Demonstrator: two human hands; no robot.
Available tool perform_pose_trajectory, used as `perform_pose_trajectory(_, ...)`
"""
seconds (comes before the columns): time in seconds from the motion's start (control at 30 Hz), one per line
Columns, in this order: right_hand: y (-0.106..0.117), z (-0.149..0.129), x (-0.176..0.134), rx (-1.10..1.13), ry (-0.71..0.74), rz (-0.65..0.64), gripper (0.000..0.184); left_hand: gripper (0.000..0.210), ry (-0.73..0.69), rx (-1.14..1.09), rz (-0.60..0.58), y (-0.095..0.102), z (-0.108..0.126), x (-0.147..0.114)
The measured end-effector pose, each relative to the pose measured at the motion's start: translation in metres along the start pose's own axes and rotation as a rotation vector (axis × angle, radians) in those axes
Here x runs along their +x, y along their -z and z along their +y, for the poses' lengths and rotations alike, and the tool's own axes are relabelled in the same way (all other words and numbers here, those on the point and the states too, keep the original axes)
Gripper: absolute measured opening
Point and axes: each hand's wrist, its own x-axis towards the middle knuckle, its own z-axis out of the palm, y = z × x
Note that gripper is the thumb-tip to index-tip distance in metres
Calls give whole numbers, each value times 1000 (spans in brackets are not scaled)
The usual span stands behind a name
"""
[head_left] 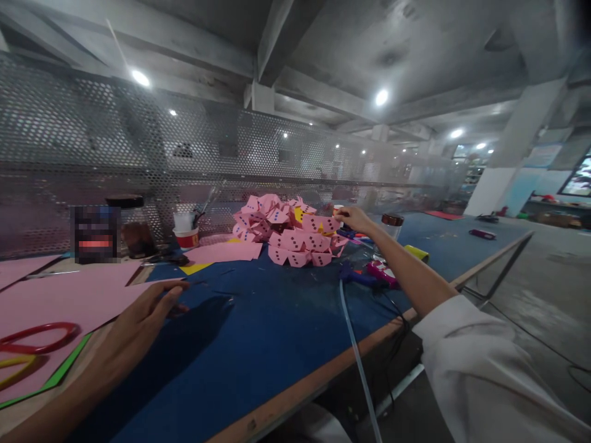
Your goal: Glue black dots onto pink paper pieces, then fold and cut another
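Clearly, the pile of pink paper pieces (300, 249) takes up the far middle of the blue table (258, 344), close to the perforated screen (203, 144). The pieces are folded into curved, faceted bands with notched, angular edges, and they lean and overlap in a loose heap. Small dots run along their faces in clusters — dark on the nearer bands, bluer on those at the back left. Patches of yellow paper (298, 215) show between the pink layers, and the front bands bow toward the near edge of the table.

The right hand (353, 219) reaches to the right end of the heap, its thumb and fingers drawn close together beside the rearmost band; whether they grip it, I cannot tell. The left hand (154, 311) hovers low near the large pink sheets (99, 298), fingers loosely bent with the thumb near them. A thin dark sliver shows just past its fingertips — whether it is held, I cannot tell. A flat pink sheet (226, 251) lies just left of the heap, beside a red-and-white cup (186, 238).
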Motion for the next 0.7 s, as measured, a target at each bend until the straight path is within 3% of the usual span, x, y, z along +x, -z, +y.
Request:
perform_pose_trajectory(0.27, -13, 5, -1, 51, 23, -27, 26, 74, -2, 13, 9, 1, 3, -3)
perform_pose_trajectory(0.7, -10, -4, -9, 92, -1, -72, 27, 72, -44, 15, 28, 0, -2, 1)
